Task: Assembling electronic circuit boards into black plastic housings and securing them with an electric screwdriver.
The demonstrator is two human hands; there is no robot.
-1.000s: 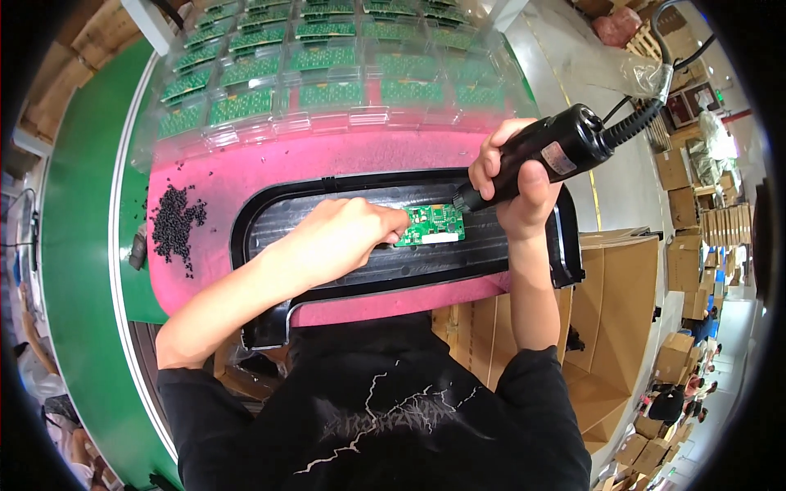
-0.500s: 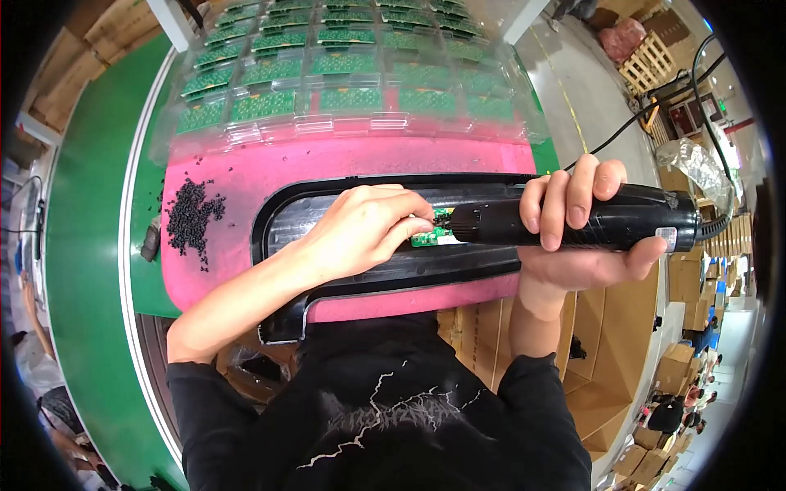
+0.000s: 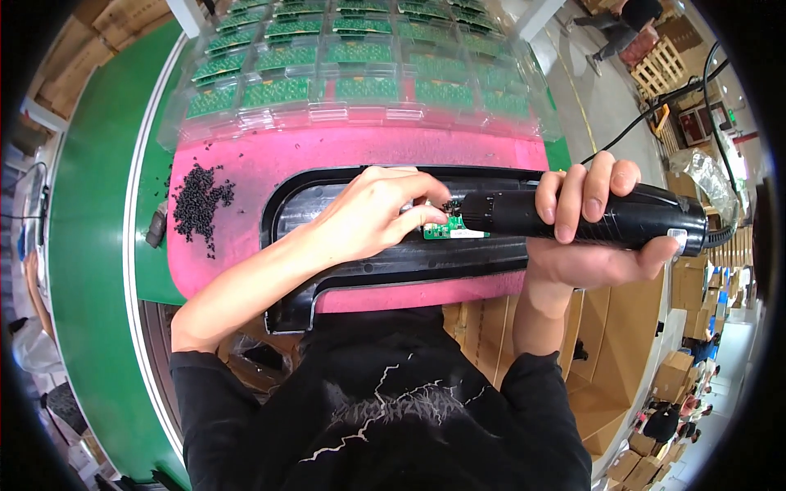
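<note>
My right hand (image 3: 594, 217) is wrapped round a black corded electric screwdriver (image 3: 508, 214), held sideways with its ribbed nose toward the left. At that nose sits a small green circuit board (image 3: 458, 232) with a white strip along its near edge. My left hand (image 3: 381, 209) curls its thumb and forefinger at the board's left end, close to small dark parts by the screwdriver's nose. What lies between those fingers is too small to make out. Under both hands lies a long black plastic housing (image 3: 327, 277).
A heap of small black screws (image 3: 196, 204) lies on the pink mat (image 3: 246, 155) at the left. Clear trays (image 3: 360, 114) of green circuit boards stand at the back. Cardboard boxes (image 3: 606, 352) stand below right. A person (image 3: 618, 29) walks on the floor, far right.
My left thumb and forefinger have parted slightly, baring more of the board. The whole scene has shifted a little in view, and a person has come further into sight at the far right.
</note>
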